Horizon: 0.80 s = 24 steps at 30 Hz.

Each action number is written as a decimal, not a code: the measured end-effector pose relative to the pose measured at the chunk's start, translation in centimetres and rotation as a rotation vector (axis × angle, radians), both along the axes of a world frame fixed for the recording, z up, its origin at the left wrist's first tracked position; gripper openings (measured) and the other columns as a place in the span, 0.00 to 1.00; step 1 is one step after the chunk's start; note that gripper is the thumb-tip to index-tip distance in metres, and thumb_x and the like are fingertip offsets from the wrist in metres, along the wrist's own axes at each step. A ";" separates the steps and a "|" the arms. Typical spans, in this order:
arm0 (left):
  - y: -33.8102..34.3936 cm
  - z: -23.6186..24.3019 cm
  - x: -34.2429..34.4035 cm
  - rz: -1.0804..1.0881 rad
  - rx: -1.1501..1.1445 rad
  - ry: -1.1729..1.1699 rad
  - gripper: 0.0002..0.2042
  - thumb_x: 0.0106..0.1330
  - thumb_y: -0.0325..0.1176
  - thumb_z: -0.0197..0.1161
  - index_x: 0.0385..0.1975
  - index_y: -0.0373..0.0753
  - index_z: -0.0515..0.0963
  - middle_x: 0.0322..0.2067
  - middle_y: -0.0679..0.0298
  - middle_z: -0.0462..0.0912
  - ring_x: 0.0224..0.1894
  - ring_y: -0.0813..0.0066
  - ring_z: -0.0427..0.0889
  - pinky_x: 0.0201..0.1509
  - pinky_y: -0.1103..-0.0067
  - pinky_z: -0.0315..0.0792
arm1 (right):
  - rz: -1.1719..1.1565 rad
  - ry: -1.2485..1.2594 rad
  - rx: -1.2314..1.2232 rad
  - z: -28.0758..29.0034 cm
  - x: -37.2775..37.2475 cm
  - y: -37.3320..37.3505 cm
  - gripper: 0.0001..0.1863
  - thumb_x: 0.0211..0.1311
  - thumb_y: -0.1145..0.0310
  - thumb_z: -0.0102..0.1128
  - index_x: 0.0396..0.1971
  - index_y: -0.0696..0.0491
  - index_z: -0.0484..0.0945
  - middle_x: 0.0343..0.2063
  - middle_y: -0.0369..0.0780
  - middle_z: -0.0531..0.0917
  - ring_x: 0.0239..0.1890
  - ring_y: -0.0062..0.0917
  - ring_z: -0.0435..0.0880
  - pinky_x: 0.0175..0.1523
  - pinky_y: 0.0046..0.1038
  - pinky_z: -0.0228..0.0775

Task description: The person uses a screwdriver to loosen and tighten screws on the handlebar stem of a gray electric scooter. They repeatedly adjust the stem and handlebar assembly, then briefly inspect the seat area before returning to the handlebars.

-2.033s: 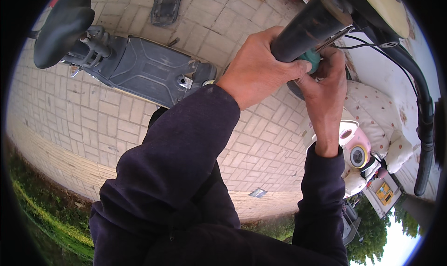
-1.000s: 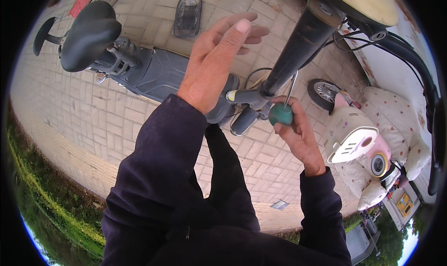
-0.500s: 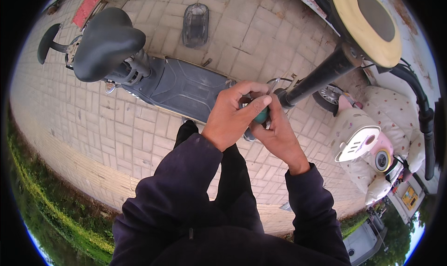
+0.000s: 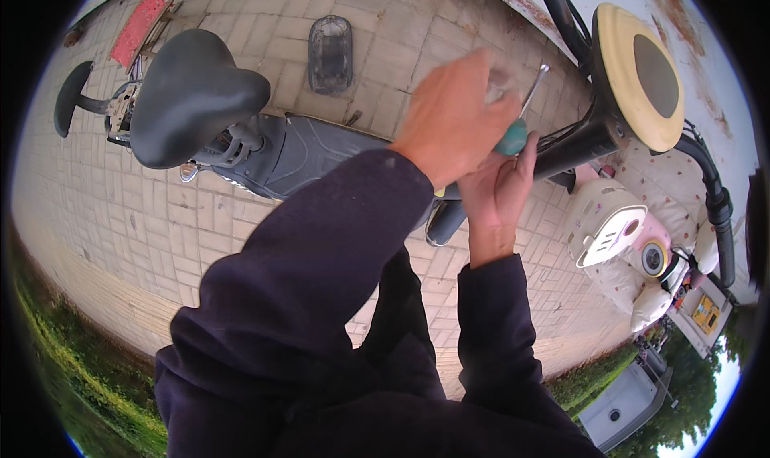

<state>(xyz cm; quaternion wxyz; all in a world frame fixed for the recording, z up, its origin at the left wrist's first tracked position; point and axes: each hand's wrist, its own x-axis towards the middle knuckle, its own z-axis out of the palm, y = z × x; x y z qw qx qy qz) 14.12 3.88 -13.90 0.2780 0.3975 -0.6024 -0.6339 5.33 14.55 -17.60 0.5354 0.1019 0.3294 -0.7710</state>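
A screwdriver with a green handle [image 4: 511, 137] and a thin bright shaft points up and away, just beside the scooter's dark steering column [image 4: 573, 145]. My right hand [image 4: 496, 189], palm turned up, has its fingers against the handle and seems to hold it. Above and to the left is my left hand [image 4: 449, 117], blurred by motion, with its curled fingers close to the handle. Whether it grips anything is unclear. Both hands are over the front of the electric scooter, whose footboard [image 4: 321, 149] is partly covered by my left sleeve.
The scooter's black saddle [image 4: 188, 97] is at the left, its cream round headpiece [image 4: 642, 77] at the upper right. A dark oblong cover [image 4: 330, 54] lies on the paving [image 4: 200, 241]. A pink and white scooter [image 4: 622, 221] with a padded quilt stands at the right.
Both hands have moved up and to the right, toward the steering column. The screwdriver, mostly hidden between the hands before, now shows its handle and shaft. My left hand has turned over.
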 end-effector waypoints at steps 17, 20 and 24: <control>-9.5 4.8 -4.2 -0.451 -1.066 0.086 0.28 0.64 0.35 0.69 0.61 0.31 0.69 0.47 0.45 0.83 0.50 0.52 0.83 0.54 0.68 0.76 | -0.012 -0.248 -0.542 -3.7 -1.9 -2.4 0.29 0.72 0.42 0.50 0.48 0.57 0.73 0.30 0.37 0.67 0.28 0.23 0.63 0.36 0.26 0.58; -9.5 4.6 -4.8 -0.501 -0.944 0.172 0.29 0.62 0.33 0.72 0.62 0.31 0.69 0.48 0.50 0.84 0.50 0.59 0.83 0.55 0.70 0.76 | -0.020 -0.194 -0.603 -4.1 -1.9 -2.3 0.31 0.74 0.40 0.47 0.51 0.57 0.72 0.32 0.37 0.69 0.26 0.21 0.64 0.34 0.25 0.59; -9.7 4.2 -6.2 -0.429 -0.763 0.178 0.29 0.60 0.30 0.74 0.60 0.29 0.72 0.50 0.54 0.85 0.52 0.69 0.82 0.57 0.75 0.74 | -0.085 -0.160 -0.606 -4.7 -1.7 -2.6 0.30 0.77 0.42 0.44 0.54 0.57 0.72 0.33 0.37 0.70 0.24 0.20 0.64 0.33 0.25 0.60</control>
